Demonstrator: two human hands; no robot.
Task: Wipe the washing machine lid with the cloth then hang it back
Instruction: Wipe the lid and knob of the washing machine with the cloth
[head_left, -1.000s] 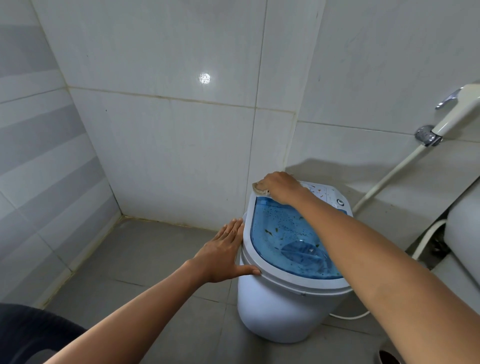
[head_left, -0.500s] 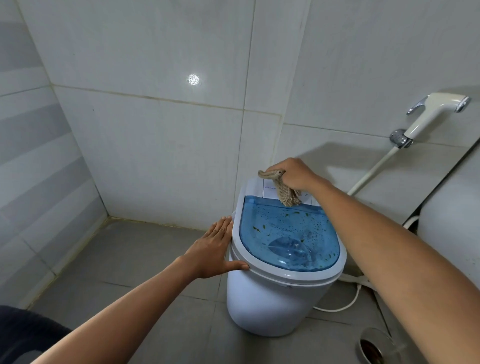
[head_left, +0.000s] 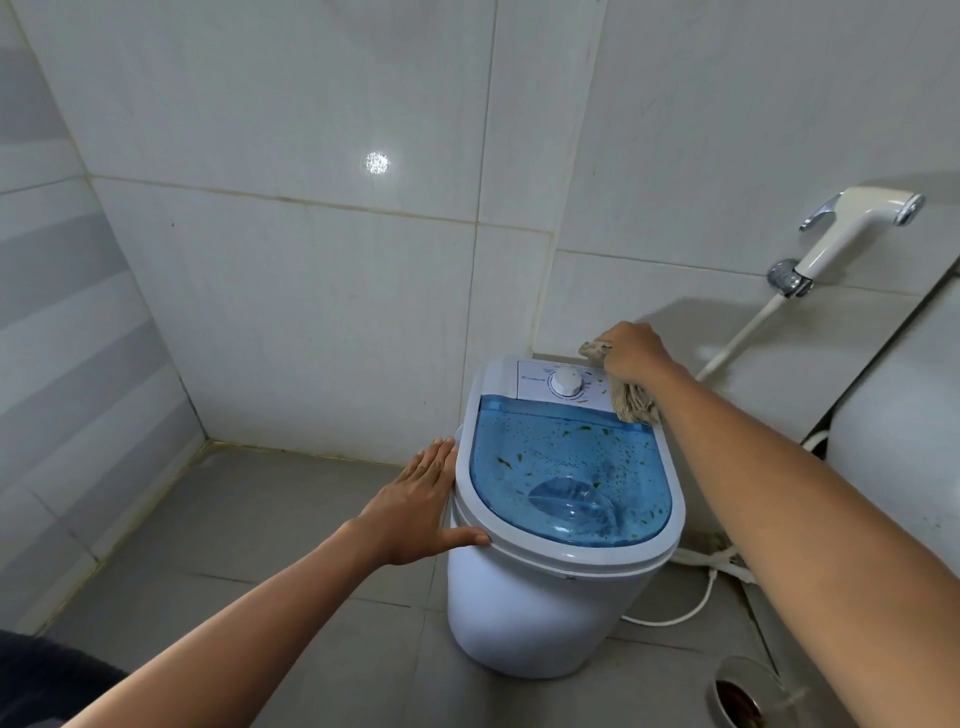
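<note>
Cloth (head_left: 631, 400) bunched in my R hand (head_left: 636, 353), fist clenched on it, at 1 o'clock of the blue lid (head_left: 561, 473) by the dial (head_left: 566, 383). L hand (head_left: 415, 504) flat, gripping nothing, braces the washer rim at 9. Best, I think: spread cloth wider, drag specks toward 6 w/ steady pressure.
</note>
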